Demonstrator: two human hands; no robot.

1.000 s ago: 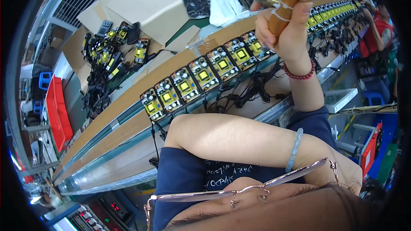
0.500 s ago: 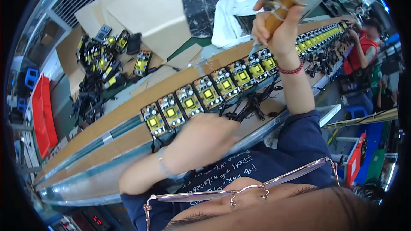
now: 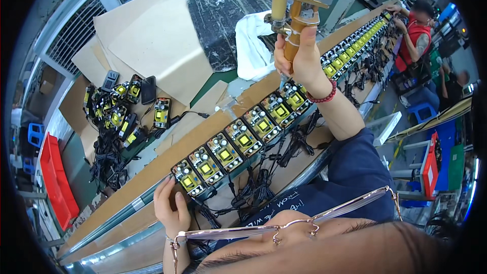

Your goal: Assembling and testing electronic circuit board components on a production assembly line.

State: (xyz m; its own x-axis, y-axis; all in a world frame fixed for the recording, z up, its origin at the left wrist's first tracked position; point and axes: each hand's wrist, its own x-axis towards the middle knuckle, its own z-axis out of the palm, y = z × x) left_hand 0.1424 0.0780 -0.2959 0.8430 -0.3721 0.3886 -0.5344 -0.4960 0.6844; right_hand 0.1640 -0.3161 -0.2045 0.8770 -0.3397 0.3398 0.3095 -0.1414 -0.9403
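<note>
My right hand (image 3: 304,61) is wrapped round the amber handle of a dispensing gun (image 3: 294,33), with a thick yellowish hose and a grey metal block above it. Its pale blue nozzle (image 3: 282,82) points down at the row of power adapter boards (image 3: 243,139). These boards sit side by side in black case halves, each with a yellow transformer. At the row's left end, my left hand (image 3: 171,210) has its fingers apart, beside the end board (image 3: 187,178). The fingertips are close to its edge; I cannot tell whether they touch it.
Black cords (image 3: 256,185) hang from the boards on my side. Beyond the rail lie a heap of adapter boards (image 3: 119,104), cardboard sheets (image 3: 152,35) and a white cloth (image 3: 252,45). A red tray (image 3: 56,182) stands at left. A person in red (image 3: 417,38) works at the far right end.
My left hand has moved left and off the boards to the row's end, its fingers spreading. The dispensing gun now points at a board farther left along the row. The view has shifted.
</note>
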